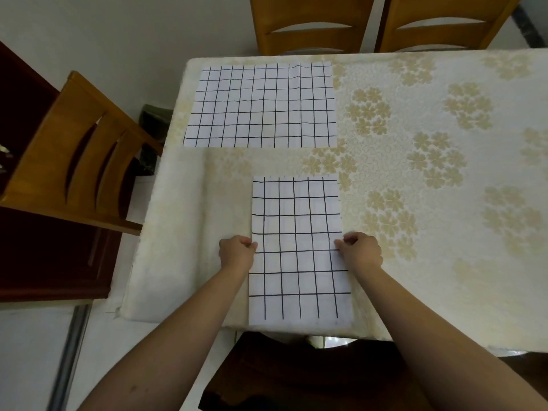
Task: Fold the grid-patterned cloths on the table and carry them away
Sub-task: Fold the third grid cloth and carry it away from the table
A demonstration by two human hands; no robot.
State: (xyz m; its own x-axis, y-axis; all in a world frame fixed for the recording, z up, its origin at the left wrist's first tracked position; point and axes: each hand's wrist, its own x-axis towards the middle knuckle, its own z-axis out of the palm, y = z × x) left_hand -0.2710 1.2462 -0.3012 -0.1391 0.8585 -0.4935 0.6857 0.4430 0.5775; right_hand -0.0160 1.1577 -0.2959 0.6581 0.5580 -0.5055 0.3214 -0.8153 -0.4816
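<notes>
Two white cloths with a black grid lie on the table [444, 203]. The near cloth [298, 215] is a tall narrow rectangle reaching the table's front edge. My left hand [237, 252] pinches its left edge about halfway up, fingers curled. My right hand [360, 250] pinches the right edge at the same height. The far cloth [262, 105] lies spread flat and wide near the table's back left corner, apart from both hands.
A cream flower-patterned tablecloth covers the table. A wooden chair [74, 155] stands to the left, two more chairs [379, 22] behind the far edge. A dark seat [296, 375] sits just below the front edge.
</notes>
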